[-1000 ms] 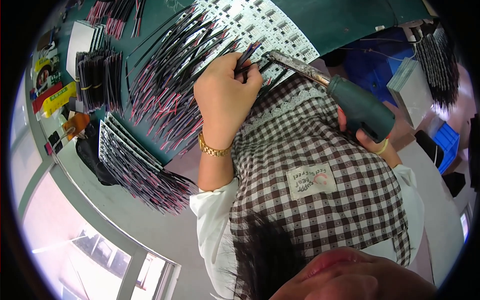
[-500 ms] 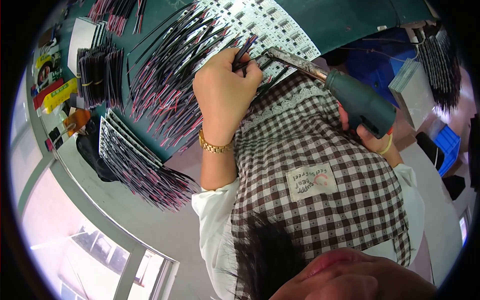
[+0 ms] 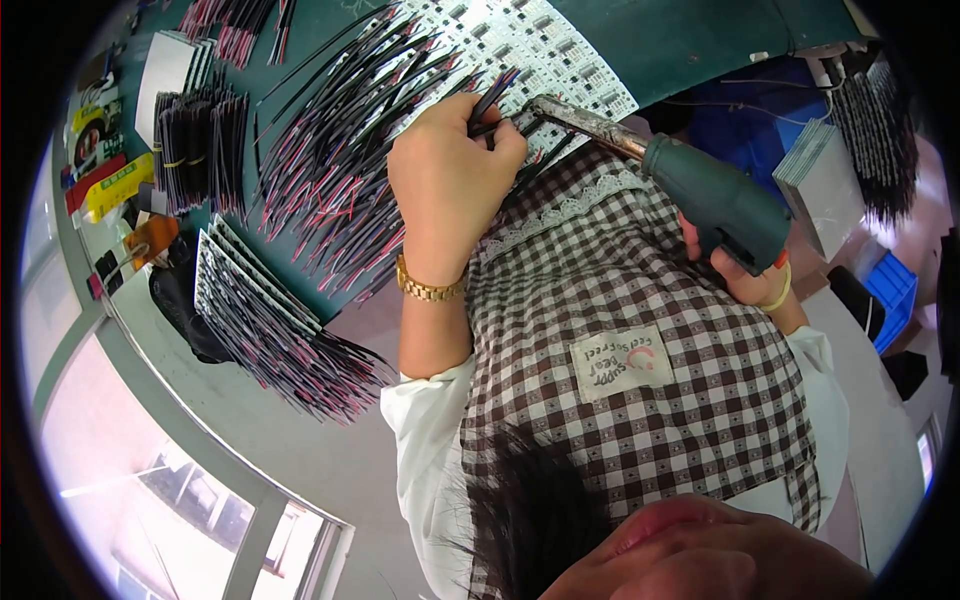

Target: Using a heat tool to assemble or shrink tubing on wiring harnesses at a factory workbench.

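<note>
My left hand [image 3: 447,180] is closed, thumb and fingers pinching several thin wires [image 3: 492,95] with dark sleeving and coloured ends. It sits over a white sheet of circuit boards [image 3: 545,45] dotted with small black parts. Many black, red and white wires [image 3: 335,170] fan out from that sheet to the left. My right hand [image 3: 740,277] grips a dark green soldering gun [image 3: 715,195], mostly hidden behind its body. The gun's metal barrel [image 3: 590,125] points left, its tip close to my left fingertips and the board; whether it touches a wire, I cannot tell.
Banded wire bundles [image 3: 185,165] and white panels [image 3: 165,75] lie on the green table [image 3: 690,45] at left. Wired boards [image 3: 265,310] overhang its left corner. On the right are a stack of white panels [image 3: 825,180], hanging dark wires [image 3: 875,140] and a blue crate [image 3: 890,295].
The soldering gun and my right hand have shifted very slightly left. My left hand keeps its pinch on the wires, nearly in the same place.
</note>
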Motion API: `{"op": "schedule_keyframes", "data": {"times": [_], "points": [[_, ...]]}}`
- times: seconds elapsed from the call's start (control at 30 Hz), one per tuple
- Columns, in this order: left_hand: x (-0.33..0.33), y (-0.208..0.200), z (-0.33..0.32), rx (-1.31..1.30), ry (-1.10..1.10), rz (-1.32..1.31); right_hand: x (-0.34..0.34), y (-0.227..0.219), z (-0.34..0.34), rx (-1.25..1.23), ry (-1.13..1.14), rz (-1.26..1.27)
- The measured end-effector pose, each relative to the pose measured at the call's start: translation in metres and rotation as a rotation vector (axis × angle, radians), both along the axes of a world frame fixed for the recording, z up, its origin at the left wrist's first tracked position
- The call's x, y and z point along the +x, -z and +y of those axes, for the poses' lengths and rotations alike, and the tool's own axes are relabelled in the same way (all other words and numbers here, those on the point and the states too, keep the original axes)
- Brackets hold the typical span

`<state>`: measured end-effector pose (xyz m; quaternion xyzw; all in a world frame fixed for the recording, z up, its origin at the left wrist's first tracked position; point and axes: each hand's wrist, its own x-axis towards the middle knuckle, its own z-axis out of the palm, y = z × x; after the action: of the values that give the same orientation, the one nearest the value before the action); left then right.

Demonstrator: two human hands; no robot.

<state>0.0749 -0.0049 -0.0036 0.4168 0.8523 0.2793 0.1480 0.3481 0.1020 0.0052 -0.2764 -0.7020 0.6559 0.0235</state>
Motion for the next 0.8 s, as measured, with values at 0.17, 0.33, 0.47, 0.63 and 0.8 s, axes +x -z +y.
{"op": "schedule_keyframes", "data": {"times": [0.17, 0.33, 0.47, 0.63, 0.8], "points": [[0.0, 0.002, 0.0, 0.003, 0.008, 0.012, 0.002, 0.003, 0.001, 0.006, -0.04, 0.001], [-0.004, 0.001, 0.002, 0.009, 0.028, -0.018, 0.002, 0.006, 0.001, 0.108, -0.068, 0.062], [-0.007, -0.001, 0.002, -0.02, 0.055, -0.035, 0.009, 0.024, -0.006, 0.061, 0.023, 0.206], [-0.006, -0.002, 0.002, -0.026, 0.04, -0.058, 0.002, 0.015, -0.009, -0.139, 0.14, 0.133], [-0.006, -0.001, 0.001, -0.028, 0.022, -0.067, -0.006, 0.011, -0.008, -0.128, 0.118, 0.055]]}}
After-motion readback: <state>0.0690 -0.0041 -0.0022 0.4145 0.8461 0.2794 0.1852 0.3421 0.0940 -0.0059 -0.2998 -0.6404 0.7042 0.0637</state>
